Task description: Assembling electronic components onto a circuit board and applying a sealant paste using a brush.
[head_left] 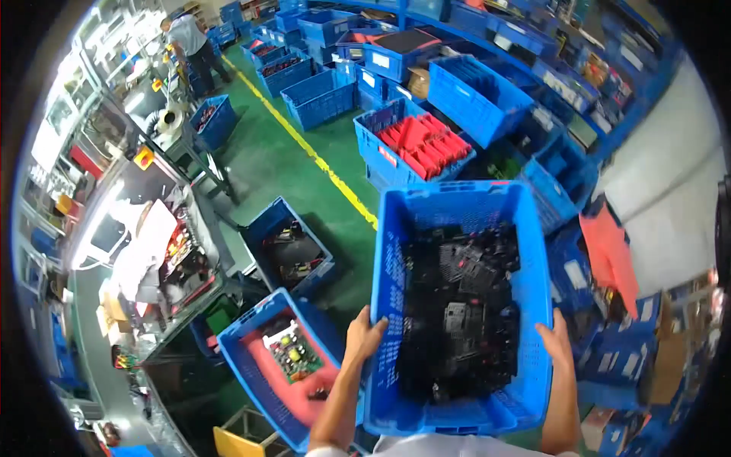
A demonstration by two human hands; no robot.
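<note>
In front of me I hold a large blue plastic crate [537,365], gripping it by its two long sides. Inside lies a heap of black plastic parts [464,305], dark and partly blurred. My left hand [364,339] is closed on the crate's left side, with the thumb over the wall. On the right side my right hand [557,341] is closed on the wall, thumb showing, most fingers hidden behind it.
A blue crate [236,335] with red foam and a green circuit board [292,352] stands left of mine. Behind it sits another crate [324,266]. A workbench [183,305] runs along the left; a yellow line [320,158] crosses the green floor. Another person [190,46] stands far left.
</note>
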